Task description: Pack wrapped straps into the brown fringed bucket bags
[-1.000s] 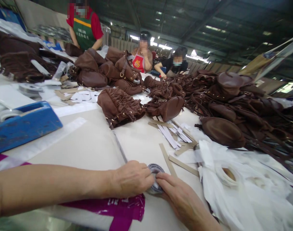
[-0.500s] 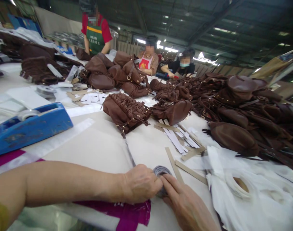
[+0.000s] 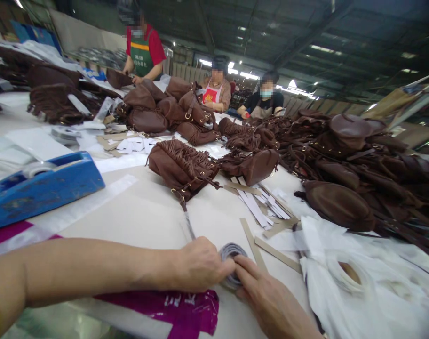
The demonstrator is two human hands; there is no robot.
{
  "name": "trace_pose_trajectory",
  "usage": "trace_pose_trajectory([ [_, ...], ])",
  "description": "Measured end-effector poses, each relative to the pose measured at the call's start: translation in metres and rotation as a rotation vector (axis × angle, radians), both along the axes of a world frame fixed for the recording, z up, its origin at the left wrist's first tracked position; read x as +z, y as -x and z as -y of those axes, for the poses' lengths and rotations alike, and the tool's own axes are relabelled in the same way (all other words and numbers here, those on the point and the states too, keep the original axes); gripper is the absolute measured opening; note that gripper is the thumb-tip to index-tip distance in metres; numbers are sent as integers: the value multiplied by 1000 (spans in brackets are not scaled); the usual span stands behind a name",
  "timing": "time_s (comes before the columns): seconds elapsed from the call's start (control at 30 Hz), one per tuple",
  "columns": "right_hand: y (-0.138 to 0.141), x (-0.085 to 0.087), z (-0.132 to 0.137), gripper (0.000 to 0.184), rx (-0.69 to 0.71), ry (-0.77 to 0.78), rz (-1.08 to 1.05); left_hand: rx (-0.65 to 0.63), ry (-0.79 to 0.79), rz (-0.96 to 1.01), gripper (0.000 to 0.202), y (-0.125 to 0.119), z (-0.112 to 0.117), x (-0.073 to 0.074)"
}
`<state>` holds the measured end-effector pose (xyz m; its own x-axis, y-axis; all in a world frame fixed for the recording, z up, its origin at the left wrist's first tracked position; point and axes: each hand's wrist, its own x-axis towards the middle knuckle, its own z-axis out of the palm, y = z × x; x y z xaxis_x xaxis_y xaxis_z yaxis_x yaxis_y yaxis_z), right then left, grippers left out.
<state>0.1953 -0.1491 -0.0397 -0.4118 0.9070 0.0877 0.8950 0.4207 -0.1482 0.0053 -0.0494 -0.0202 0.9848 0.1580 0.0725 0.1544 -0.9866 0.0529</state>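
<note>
A brown fringed bag (image 3: 181, 167) lies on the table ahead of me, its strap (image 3: 189, 225) stretched toward me and wrapped in thin clear film. My left hand (image 3: 202, 264) is closed in a fist where the strap ends from view; the fingers' underside is hidden. Beside it sits a grey coil of narrow wound layers (image 3: 233, 249). My right hand (image 3: 262, 285) grips the coil's near right edge, fingers together and tips inside its ring. Whether strap and coil are one piece I cannot tell.
A blue tape dispenser (image 3: 48, 188) stands at left. Brown bags (image 3: 341, 188) are heaped at right and at the back. Card strips (image 3: 278, 254), a white roll (image 3: 345, 273) and purple plastic (image 3: 196, 313) lie nearby. Several co-workers (image 3: 144, 56) work across the table.
My left fist has shifted slightly left and up, and more of the coil's ring shows. My right hand stays on the coil. Co-workers' arms across the table have moved a little.
</note>
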Motion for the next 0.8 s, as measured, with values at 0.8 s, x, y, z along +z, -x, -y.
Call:
trace_pose_trajectory([
  [0.8, -8, -19, -1, 34, 93, -43, -238, 86, 9, 21, 13, 8, 15, -4],
])
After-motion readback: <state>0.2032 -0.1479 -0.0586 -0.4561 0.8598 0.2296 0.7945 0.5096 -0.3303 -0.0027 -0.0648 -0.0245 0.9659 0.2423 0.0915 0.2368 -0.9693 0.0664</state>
